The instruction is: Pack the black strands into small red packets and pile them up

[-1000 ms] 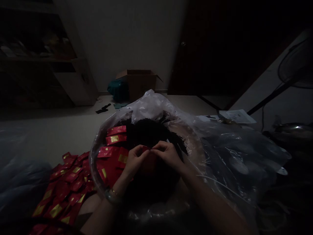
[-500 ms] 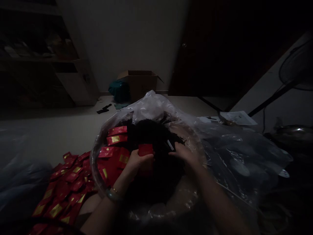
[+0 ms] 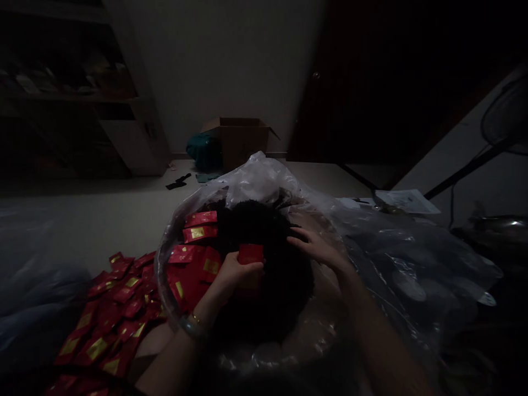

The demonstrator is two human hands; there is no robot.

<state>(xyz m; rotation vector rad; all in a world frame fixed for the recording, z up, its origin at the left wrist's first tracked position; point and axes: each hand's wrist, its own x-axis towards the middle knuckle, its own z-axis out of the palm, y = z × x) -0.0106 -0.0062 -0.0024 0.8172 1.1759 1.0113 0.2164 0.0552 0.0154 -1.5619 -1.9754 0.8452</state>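
Note:
My left hand (image 3: 235,273) is closed on a small red packet (image 3: 250,253), held upright over a basin lined with clear plastic (image 3: 256,181). A heap of dark loose stuff (image 3: 256,225) fills the basin. My right hand (image 3: 319,246) rests on the right side of that heap, fingers bent down into it; what they hold, if anything, is hidden. More red packets with gold labels (image 3: 198,234) lie along the basin's left inner side.
Several red packets (image 3: 107,324) are spread on the floor at the lower left. A cardboard box (image 3: 239,137) and a teal bag (image 3: 202,151) stand by the far wall. Shelves (image 3: 70,99) are at the left, a fan stand (image 3: 474,165) and papers (image 3: 406,201) at the right.
My hands, joined at the packet a second ago, have parted. The left hand keeps the red packet upright; the right hand has moved right and up onto the dark heap.

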